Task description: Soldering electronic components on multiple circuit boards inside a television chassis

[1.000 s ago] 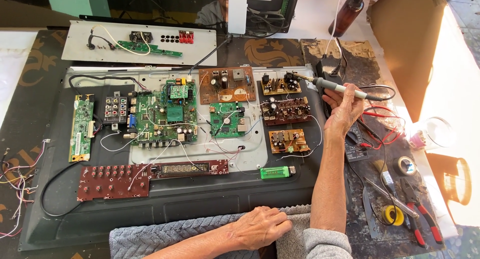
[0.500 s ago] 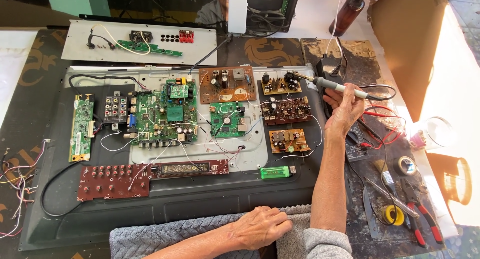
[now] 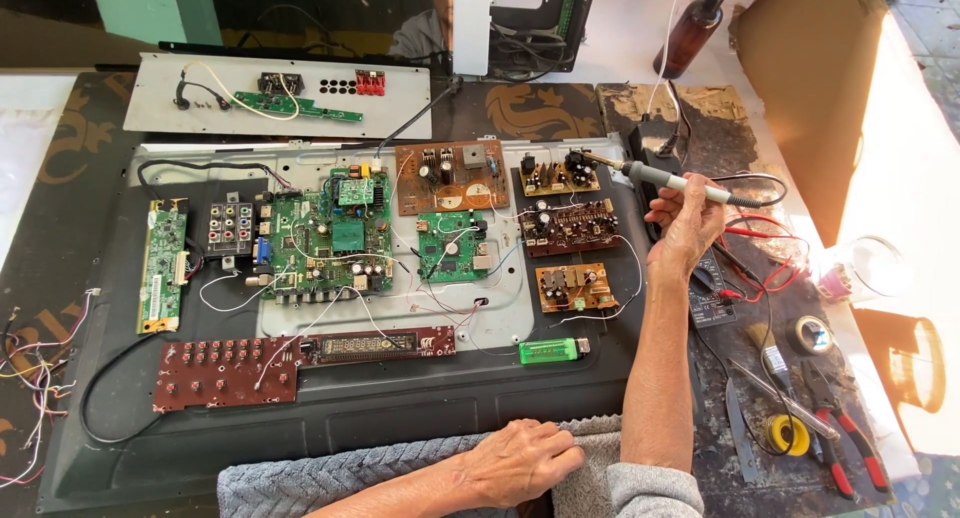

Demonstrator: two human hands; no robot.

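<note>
My right hand (image 3: 688, 221) holds a soldering iron (image 3: 668, 179) with a grey handle. Its tip points left at a small brown circuit board (image 3: 558, 173) near the top right of an opened television back panel (image 3: 330, 398). Two more brown boards (image 3: 570, 226) (image 3: 573, 288) lie just below that one. My left hand (image 3: 520, 462) rests with curled fingers on a grey knitted cloth (image 3: 330, 478) at the panel's near edge, holding nothing. A large green main board (image 3: 325, 233) and an orange-brown power board (image 3: 450, 176) sit in the middle of the panel.
A green lighter (image 3: 550, 351) lies on the panel near my right forearm. A dark red button board (image 3: 225, 371) sits lower left. Pliers (image 3: 845, 438), a solder roll (image 3: 788, 434), tape (image 3: 812, 335) and a multimeter (image 3: 710, 293) with red leads lie on the right. A brown bottle (image 3: 692, 33) stands behind.
</note>
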